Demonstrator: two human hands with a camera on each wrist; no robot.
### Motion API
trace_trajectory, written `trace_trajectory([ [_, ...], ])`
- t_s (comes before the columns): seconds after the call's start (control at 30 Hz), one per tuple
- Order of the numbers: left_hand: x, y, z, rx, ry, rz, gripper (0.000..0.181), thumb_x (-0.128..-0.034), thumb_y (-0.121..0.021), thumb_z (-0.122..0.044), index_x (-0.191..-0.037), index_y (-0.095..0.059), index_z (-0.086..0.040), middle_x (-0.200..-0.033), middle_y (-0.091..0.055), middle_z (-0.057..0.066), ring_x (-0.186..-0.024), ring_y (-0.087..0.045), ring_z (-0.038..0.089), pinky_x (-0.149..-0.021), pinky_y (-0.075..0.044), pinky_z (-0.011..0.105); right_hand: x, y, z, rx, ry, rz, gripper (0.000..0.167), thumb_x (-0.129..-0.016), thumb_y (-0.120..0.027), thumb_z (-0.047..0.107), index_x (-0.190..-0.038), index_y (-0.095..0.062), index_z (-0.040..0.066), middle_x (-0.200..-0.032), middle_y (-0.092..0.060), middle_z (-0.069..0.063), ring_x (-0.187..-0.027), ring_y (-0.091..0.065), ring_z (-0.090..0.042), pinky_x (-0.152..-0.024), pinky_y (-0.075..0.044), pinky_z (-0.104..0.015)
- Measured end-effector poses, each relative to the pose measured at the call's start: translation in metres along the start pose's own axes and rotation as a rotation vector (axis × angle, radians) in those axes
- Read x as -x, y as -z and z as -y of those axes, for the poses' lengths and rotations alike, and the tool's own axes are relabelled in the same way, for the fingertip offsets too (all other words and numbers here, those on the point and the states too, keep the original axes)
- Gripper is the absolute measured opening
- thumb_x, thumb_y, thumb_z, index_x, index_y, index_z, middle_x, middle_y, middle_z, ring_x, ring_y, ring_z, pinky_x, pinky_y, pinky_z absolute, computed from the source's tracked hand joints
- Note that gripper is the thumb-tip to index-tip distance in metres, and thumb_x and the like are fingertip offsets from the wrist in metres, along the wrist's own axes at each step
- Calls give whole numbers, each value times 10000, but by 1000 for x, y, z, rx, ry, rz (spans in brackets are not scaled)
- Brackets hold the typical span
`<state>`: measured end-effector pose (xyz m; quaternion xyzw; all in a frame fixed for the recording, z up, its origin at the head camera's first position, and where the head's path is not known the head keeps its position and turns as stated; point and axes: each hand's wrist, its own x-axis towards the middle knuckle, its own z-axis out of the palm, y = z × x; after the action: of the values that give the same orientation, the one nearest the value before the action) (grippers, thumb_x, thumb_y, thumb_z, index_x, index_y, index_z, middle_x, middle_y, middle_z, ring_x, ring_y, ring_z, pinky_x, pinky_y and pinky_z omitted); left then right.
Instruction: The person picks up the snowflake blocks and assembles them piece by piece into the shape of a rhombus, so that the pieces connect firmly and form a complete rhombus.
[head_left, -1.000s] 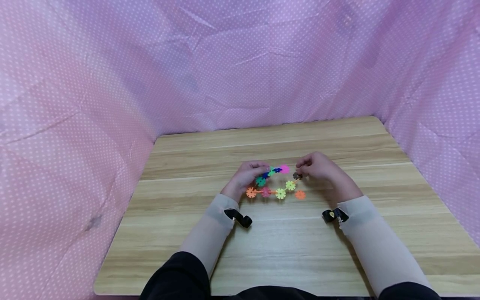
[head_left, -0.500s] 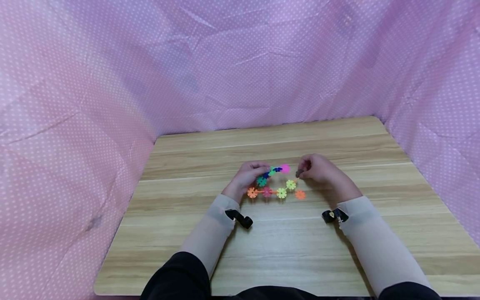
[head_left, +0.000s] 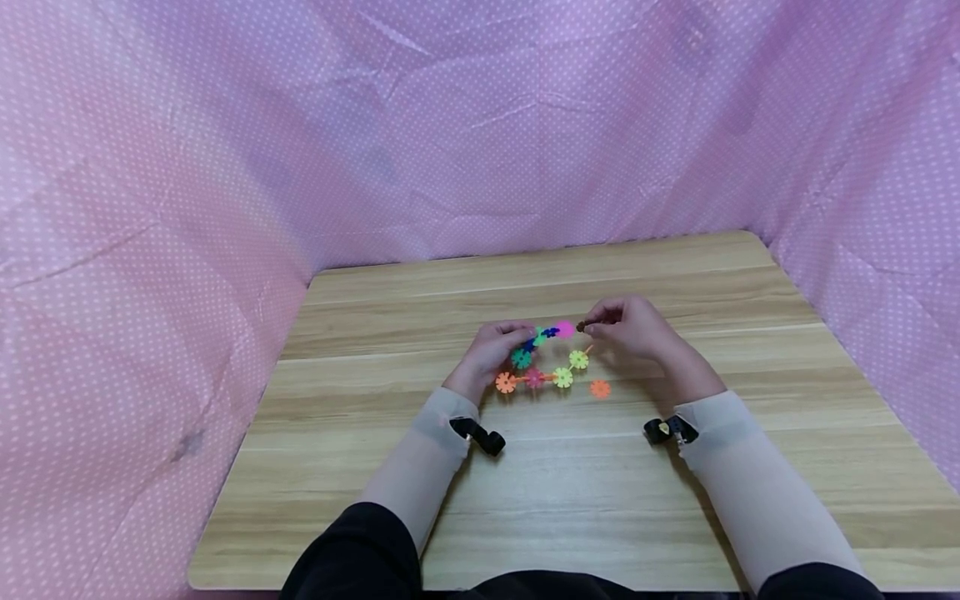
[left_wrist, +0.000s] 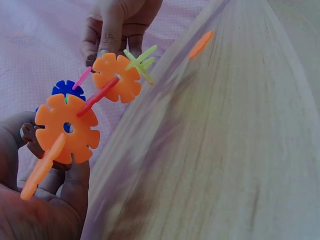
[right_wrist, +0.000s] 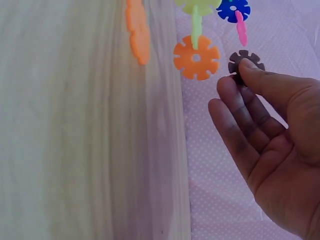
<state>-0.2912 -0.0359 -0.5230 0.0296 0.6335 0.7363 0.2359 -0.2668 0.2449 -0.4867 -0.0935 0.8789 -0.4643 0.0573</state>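
Note:
My left hand (head_left: 491, 354) holds a chain of linked plastic snowflake discs, its fingers curled round one side. The chain bends in an open loop: an orange disc (left_wrist: 67, 129) near the left palm, a yellow disc (head_left: 562, 377) along the near side, and a blue disc (right_wrist: 234, 9) beside a pink disc (head_left: 564, 329) at the far end. Between thumb and fingertips my right hand (head_left: 633, 327) pinches a dark brown snowflake disc (right_wrist: 245, 65). That disc is close to the pink one; in the right wrist view a small gap shows between them.
A loose orange snowflake disc (head_left: 600, 389) lies on the wooden table (head_left: 570, 500), right of the chain. Pink dotted cloth (head_left: 480, 133) hangs behind and beside the table. Each wrist carries a black camera strap.
My right hand has moved the brown disc away from the chain's near-side end, up and left toward the pink disc. The left hand and chain have shifted only slightly.

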Motion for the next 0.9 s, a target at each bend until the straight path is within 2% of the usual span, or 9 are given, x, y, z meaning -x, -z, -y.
trace_trajectory([
  [0.2,0,0,-1,-29,-12,7,223,-1005,-732,-163,-1173,-759,-19,-1006,-740,71,-819,-703,178,-688,-587,242,-1,-1,2,-23,18,-2,89,-951,-797,123,-1036,-797,96,-1009,-760,-80,-872,-653,-255,-703,-540,-321],
  [0.43,-1,0,-1,-17,-4,14,220,-1003,-733,-162,-1170,-761,-22,-980,-743,74,-791,-711,179,-669,-589,246,-2,-2,1,-33,42,-9,84,-949,-793,96,-1031,-807,80,-1007,-769,-94,-867,-668,-245,-699,-556,-297],
  [0.67,-2,0,0,-59,-23,-4,230,-998,-740,-168,-1168,-765,-15,-1008,-747,53,-830,-701,160,-721,-577,247,-1,-4,1,-38,62,-1,88,-950,-795,100,-1035,-816,93,-1017,-772,-79,-902,-688,-247,-721,-561,-297],
  [0.9,-2,0,1,-72,-35,-7,205,-988,-747,-141,-1145,-773,-11,-1041,-751,57,-832,-700,155,-742,-573,250,-4,-8,3,33,173,-34,90,-939,-790,41,-984,-835,105,-962,-742,-62,-855,-648,-225,-699,-524,-268],
])
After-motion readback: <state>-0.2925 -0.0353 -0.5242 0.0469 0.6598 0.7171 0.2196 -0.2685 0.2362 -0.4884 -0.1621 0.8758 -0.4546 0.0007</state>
